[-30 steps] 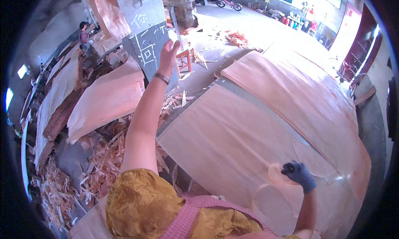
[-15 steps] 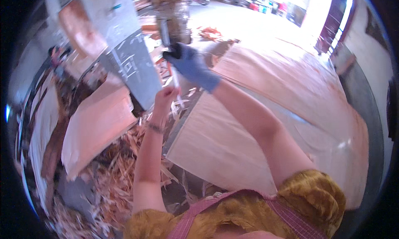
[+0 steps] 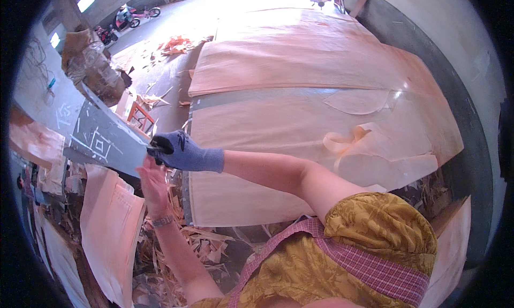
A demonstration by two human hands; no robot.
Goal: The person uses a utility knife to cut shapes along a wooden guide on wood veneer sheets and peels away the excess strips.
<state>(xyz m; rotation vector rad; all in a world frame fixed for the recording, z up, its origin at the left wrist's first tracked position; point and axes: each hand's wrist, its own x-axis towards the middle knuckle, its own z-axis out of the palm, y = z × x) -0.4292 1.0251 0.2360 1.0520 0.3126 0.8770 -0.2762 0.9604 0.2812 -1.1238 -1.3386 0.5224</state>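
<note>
Pinching the near edge of a grey chalk-marked board point(image 3: 101, 139), the gloved fingers point(image 3: 160, 145) of the right hand point(image 3: 182, 154) are curled tight together. Bare left hand point(image 3: 152, 182) is just beneath, fingers loosely extended, touching the glove. Board stands left of the veneer sheets point(image 3: 300, 120); wood scraps point(image 3: 209, 243) lie below.

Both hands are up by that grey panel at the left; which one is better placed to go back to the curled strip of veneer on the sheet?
Probably the right hand: its gloved arm already crosses the veneer sheet and the curled strip lies to its right. The bare left hand sits off the sheet, over scraps.
</note>
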